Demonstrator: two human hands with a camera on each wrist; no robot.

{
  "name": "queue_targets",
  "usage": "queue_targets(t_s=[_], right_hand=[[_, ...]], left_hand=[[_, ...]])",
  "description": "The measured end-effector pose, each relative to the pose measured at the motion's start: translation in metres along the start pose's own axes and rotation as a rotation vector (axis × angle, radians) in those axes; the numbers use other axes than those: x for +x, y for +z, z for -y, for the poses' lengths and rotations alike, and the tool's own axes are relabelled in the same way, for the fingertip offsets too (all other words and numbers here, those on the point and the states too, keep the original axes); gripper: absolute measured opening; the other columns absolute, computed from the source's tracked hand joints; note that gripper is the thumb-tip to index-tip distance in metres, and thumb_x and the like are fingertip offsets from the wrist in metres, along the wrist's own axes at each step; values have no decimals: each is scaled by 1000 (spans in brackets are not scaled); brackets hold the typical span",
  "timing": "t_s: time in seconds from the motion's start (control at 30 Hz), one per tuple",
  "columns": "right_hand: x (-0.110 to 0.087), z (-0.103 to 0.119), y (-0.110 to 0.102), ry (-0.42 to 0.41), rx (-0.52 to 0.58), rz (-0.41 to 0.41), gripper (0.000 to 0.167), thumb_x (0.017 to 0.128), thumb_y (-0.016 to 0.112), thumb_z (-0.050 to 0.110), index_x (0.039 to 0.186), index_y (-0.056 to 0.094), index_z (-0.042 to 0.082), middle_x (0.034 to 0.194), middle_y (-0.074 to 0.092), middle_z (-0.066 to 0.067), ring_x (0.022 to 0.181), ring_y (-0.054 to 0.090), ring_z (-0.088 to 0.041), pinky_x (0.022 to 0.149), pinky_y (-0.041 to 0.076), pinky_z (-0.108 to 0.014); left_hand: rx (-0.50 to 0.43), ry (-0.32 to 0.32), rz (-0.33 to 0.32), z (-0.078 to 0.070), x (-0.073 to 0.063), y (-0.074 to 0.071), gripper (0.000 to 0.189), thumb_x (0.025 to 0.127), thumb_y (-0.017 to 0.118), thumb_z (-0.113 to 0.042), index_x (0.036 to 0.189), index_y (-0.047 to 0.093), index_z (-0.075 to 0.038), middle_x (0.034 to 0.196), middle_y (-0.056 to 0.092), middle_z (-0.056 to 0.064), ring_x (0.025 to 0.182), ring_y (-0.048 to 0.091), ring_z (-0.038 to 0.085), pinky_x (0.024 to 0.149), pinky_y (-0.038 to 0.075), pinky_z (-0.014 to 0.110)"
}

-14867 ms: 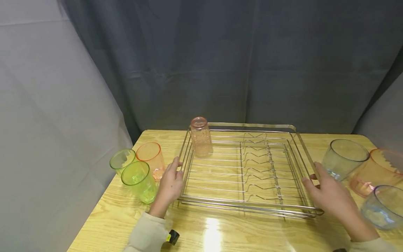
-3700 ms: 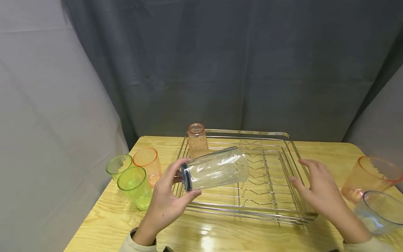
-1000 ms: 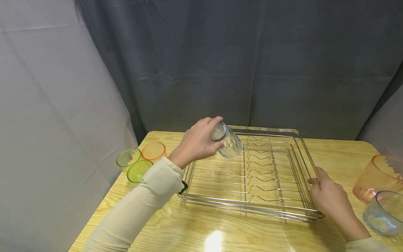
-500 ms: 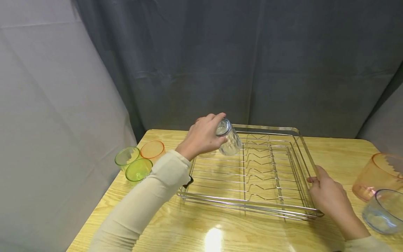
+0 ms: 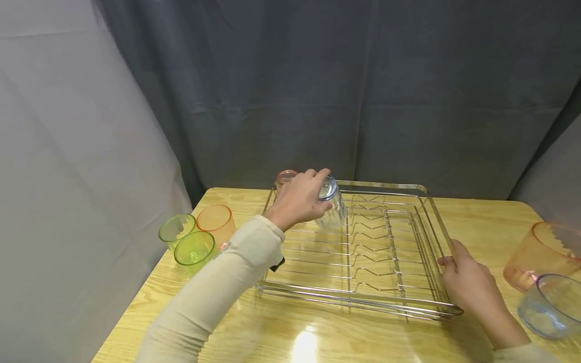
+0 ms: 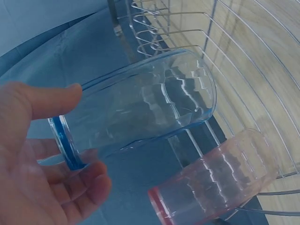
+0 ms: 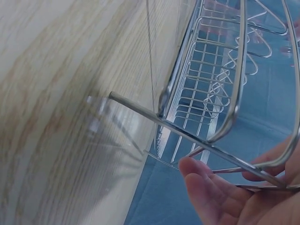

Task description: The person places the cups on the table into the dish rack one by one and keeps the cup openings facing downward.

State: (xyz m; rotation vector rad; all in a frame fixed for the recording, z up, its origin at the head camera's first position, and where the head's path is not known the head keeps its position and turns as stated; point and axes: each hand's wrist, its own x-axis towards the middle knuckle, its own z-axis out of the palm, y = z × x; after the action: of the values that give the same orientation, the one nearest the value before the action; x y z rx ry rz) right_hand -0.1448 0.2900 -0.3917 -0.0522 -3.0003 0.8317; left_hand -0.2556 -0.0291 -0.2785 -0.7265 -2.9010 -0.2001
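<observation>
My left hand holds a clear tumbler with a blue tint by its thick base end. The tumbler is upside down and slightly tilted at the back left of the wire dish rack. In the left wrist view its mouth end lies against or just above the wires; I cannot tell which. Next to it a pink tumbler stands upside down in the rack, partly hidden behind my left hand in the head view. My right hand grips the rack's right rim, thumb and fingers around the metal in the right wrist view.
Left of the rack stand two green tumblers and an orange tumbler, mouths up. On the right are a larger orange tumbler and a blue tumbler. A dark curtain hangs behind the wooden table.
The clear tumbler, first on the table at the right, was lifted over the rack, turned upside down and brought beside the pink one. My right hand left the rim, then took hold again.
</observation>
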Motion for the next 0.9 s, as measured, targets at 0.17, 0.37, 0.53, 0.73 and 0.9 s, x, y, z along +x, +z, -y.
queue_targets(t_s=[0.17, 0.37, 0.53, 0.73, 0.9], right_hand=[[-2, 3, 0, 3, 12, 9, 57, 102, 22, 12, 150, 11, -16, 127, 61, -31, 67, 55, -23, 49, 35, -32], [-6, 4, 1, 7, 14, 6, 56, 102, 21, 12, 150, 14, -15, 127, 62, -30, 63, 52, -22, 50, 35, -32], [-9, 6, 2, 3, 20, -1, 57, 103, 20, 14, 151, 11, -15, 128, 61, -31, 54, 43, -18, 47, 34, -32], [-8, 8, 2, 7, 25, 16, 59, 104, 20, 18, 152, 8, -15, 130, 59, -32, 55, 46, -20, 48, 34, -33], [-4, 7, 0, 10, 7, 20, 60, 104, 26, 17, 151, 11, -16, 129, 61, -30, 78, 62, -34, 57, 40, -36]], left_hand=[[9, -7, 15, 3, 4, 7, 72, 90, 68, -42, 151, 38, -18, 135, 59, 7, 113, 62, 22, 82, 57, 39], [-2, -8, 26, 5, 9, 11, 72, 90, 69, -41, 151, 39, -17, 134, 59, 8, 112, 63, 24, 87, 57, 41], [-10, -13, 27, 7, 12, 13, 70, 90, 69, -39, 150, 40, -16, 134, 60, 9, 111, 63, 24, 85, 57, 40], [-21, -43, 33, 11, 16, 13, 71, 90, 69, -40, 151, 39, -17, 134, 59, 8, 111, 63, 23, 85, 56, 40], [-29, -61, 42, 12, 18, 15, 71, 90, 69, -40, 151, 39, -17, 132, 59, 8, 107, 63, 23, 84, 56, 40]])
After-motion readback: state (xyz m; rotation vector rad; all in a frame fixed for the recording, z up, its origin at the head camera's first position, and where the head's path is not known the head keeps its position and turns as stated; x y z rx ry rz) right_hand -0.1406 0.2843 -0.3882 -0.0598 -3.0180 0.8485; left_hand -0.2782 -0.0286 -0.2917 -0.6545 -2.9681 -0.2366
